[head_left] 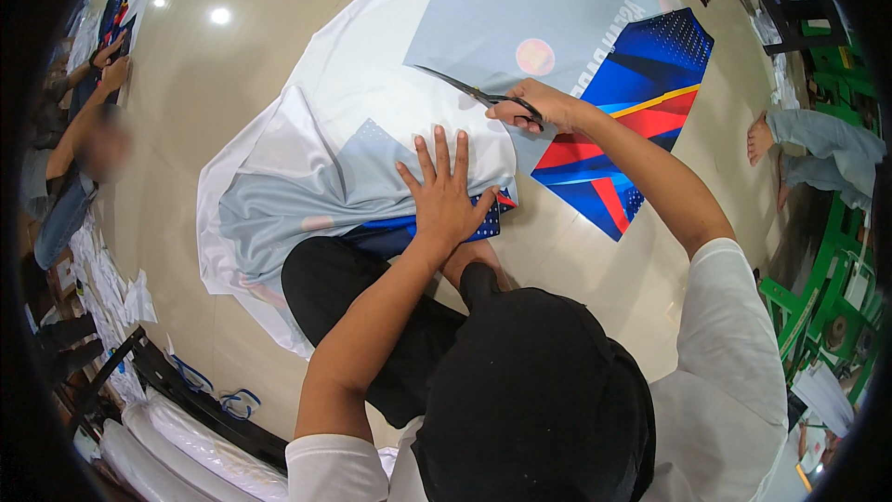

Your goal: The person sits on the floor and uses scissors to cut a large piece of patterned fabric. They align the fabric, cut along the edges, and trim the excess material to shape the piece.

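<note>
Bent leg [325, 279]: against the bunched near side of the white cloth [362, 56], in the way there.
White cloth: mid-floor [214, 121]; probably light, soft, quick to slide and wrinkle; best pinned flat close to the blades.
Left hand [441, 181]: released grip, spread flat on the cloth beside loose folds.
Right hand [531, 107]: grip clenched around the handles of dark scissors [465, 88], aimed left over the cloth.
Blue-and-red panel [655, 98]: right of the cloth, partly under the right forearm [641, 163]; joined or separate, cannot tell.
Floor's right edge: bare foot [759, 138], green machinery [794, 302].
Floor's left edge: seated co-worker [65, 172].
</note>
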A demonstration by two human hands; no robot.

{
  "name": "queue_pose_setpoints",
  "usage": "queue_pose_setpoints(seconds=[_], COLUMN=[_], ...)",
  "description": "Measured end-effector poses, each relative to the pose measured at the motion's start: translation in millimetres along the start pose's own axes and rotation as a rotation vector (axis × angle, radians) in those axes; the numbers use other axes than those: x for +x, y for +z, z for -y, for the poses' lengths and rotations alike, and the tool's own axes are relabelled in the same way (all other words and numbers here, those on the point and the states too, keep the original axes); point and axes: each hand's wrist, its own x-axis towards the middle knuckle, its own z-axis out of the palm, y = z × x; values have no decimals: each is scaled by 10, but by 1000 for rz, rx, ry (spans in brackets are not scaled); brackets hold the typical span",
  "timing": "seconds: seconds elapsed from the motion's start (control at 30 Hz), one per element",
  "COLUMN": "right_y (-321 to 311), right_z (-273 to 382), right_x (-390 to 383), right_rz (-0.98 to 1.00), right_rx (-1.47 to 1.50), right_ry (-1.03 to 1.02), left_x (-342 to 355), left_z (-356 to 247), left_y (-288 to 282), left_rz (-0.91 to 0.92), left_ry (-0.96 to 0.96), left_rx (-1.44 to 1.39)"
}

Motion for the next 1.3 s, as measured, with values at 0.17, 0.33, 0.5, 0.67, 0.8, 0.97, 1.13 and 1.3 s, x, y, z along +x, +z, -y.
queue_pose_setpoints(seconds=[0.17, 0.33, 0.5, 0.67, 0.8, 0.97, 1.13, 1.3], right_y=[7, -31, -32, -23, -20, -39, -44, -49], right_z=[35, 37, 47, 153, 204, 168, 196, 209], right_x=[7, 10, 11, 39, 151, 275, 311, 315], right_rz=[-7, 4, 6, 19, 26, 22, 38, 38], right_rx=[11, 1, -32, -33, -72, -60, -57, -65], right_ry=[-8, 5, -9, 19, 16, -22, -17, -9], left_x=[-4, 3, -3, -1, 0, 8, -2, -6], left_z=[-1, 0, -1, 1, 7, -5, 5, 1], left_y=[3, 15, 9, 6, 5, 0, 22, 11], left_rz=[2, -3, 2, 5, 6, 14, -19, -29], left_ry=[-1, 1, 1, 0, 3, 3, 3, 5], left_rx=[0, -1, -1, 6, -1, -9, -12, -7])
